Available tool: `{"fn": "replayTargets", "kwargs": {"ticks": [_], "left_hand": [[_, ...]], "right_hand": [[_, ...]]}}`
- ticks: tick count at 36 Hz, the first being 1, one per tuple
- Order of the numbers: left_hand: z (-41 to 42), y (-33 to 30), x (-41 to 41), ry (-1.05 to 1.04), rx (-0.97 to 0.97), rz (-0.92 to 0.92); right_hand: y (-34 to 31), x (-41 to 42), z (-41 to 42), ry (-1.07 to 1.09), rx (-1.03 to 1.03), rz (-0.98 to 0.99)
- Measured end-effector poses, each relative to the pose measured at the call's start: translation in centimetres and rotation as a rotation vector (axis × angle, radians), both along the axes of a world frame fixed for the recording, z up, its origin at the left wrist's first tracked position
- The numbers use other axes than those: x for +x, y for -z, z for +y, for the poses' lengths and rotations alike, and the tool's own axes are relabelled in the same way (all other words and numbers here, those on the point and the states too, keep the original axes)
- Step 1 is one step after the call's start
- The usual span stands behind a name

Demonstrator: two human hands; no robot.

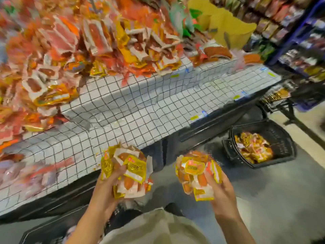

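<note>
Both hands are loaded. The left hand (pixel 105 189) has thumb and fingers curled round the left bundle (pixel 130 173) of yellow-and-white sausage packets. The right hand (pixel 221 192) clamps the right bundle (pixel 195 175) in the same way. Both bundles hang in the air in front of the body, just off the lower front edge of the tiered stand (pixel 140 106). Risk, as we judge it: each bundle is a loose stack of slick film packets, and several stick out past the fingers at the bottom and sides. Any slackening of the grip or a quick swing could let the outer ones slide out onto the floor. The packets would likely scatter, since nothing binds them. A second risk is the heap (pixel 70 50) of red and orange packets on the upper tiers, which overhangs its step. Brushing it with a forearm could bring part of it down. Containers: a black basket (pixel 284 138) stands on the floor to the right, well apart from the right hand. It holds a layer of matching packets (pixel 253 148), about a third full by our estimate. A throw from here could miss its rim. A yellow bag (pixel 228 27) stands open behind the stand, contents not visible.
</note>
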State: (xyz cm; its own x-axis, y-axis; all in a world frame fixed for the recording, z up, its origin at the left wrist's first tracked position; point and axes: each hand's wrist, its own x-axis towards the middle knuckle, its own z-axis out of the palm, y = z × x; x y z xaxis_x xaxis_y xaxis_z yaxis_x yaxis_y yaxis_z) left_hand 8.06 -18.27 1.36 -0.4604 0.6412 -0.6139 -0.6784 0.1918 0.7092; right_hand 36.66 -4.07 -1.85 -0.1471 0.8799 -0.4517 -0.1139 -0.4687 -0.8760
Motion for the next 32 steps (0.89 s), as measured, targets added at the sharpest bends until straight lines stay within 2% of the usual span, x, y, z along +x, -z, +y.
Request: {"fn": "replayTargets", "kwargs": {"ticks": [7, 13, 20, 26, 32], "left_hand": [[7.6, -0.1, 5.1, 0.181, -0.049, -0.061], [16.6, -0.8, 10.0, 0.393, -0.025, -0.029], [28.2, 0.7, 15.0, 0.647, 0.062, -0.052], [37.2, 2.2, 18.5, 0.778, 0.084, -0.084], [45.0, 3.8, 21.2, 0.905, 0.057, -0.134]], "right_hand": [[0.7, 7.9, 1.6, 0.269, -0.074, -0.017], [1.2, 12.5, 3.0, 0.488, -0.086, -0.013], [1.5, 15.5, 6.1, 0.688, -0.133, 0.052], [0.4, 17.0, 10.0, 0.877, -0.164, 0.136], [-1.1, 18.5, 14.1, 0.978, -0.2, 0.187]]}}
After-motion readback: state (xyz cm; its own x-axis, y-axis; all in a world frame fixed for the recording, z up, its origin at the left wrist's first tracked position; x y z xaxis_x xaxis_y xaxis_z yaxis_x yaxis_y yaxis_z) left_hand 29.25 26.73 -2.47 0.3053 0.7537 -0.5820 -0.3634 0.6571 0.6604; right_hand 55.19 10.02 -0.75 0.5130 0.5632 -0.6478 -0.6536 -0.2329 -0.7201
